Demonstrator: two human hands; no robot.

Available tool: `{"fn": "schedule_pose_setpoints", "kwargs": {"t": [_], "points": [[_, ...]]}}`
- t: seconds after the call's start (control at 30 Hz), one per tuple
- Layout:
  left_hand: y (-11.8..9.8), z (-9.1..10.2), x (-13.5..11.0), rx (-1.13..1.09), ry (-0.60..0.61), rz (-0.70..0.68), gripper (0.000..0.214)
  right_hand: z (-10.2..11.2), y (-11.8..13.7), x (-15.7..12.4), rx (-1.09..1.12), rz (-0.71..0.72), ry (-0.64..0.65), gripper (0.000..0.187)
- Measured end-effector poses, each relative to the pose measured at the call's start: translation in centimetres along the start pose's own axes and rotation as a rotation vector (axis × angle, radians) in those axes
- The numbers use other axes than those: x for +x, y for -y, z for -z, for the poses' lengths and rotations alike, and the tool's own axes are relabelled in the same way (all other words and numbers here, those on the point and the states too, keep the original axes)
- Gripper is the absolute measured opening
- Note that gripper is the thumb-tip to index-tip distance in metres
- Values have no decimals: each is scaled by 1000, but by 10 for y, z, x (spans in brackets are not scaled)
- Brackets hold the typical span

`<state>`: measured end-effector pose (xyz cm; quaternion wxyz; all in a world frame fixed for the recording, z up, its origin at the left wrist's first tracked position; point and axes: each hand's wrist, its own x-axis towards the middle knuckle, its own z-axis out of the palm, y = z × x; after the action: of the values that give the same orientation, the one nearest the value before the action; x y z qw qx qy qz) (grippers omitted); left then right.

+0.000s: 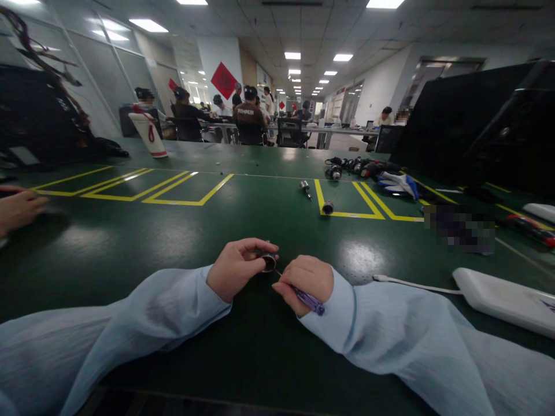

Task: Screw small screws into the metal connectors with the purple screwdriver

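Note:
My left hand (240, 267) is closed around a small round metal connector shell (269, 263), its open end turned toward my right hand. In my right hand (307, 281) is a screwdriver (309, 300) with a purple see-through handle, its thin shaft pointing at the shell's rim. I cannot tell whether the tip touches the metal. Farther up the green table (173, 237) lie a silver cylindrical connector part (306, 189) and another short round metal piece (328, 208), which rests by a yellow tape line.
Cables with connectors (336, 171) and a blue-and-white glove (399, 185) lie at the back right. A white device (507, 297) with a cable sits right of my arm. Another person's hand (19, 209) is at the left edge. A white cup (148, 134) stands far left.

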<state>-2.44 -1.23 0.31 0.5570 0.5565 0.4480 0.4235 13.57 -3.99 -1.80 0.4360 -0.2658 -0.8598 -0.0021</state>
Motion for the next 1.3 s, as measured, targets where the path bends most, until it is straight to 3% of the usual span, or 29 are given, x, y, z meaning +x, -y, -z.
{"fn": "schedule_pose_setpoints", "kwargs": {"t": [0.17, 0.23, 0.37, 0.5, 0.63, 0.97, 1.2, 1.3], "points": [[-5, -1, -1, -7, -10, 4, 20, 9, 7, 3, 136, -87, -52, 22], [-5, 0, -1, -23, -8, 4, 20, 19, 9, 4, 231, -257, -103, 29], [-3, 3, 1, -56, 18, 16, 24, 36, -6, 6, 492, -821, -186, 43], [-3, 5, 1, -52, 62, 60, 29, 37, -37, 3, 687, -1016, -268, 44], [-6, 4, 0, -74, 39, 109, 30, 32, -49, 2, 787, -1054, -271, 43], [-7, 3, -2, -77, 32, 125, 32, 29, -32, 4, 740, -1033, -186, 43], [-8, 0, -4, -110, 17, 122, 33, 36, -18, 15, 365, -1001, -41, 41], [-8, -1, -4, -145, 7, 86, 35, 35, -8, 15, 262, -953, -48, 42]]}}
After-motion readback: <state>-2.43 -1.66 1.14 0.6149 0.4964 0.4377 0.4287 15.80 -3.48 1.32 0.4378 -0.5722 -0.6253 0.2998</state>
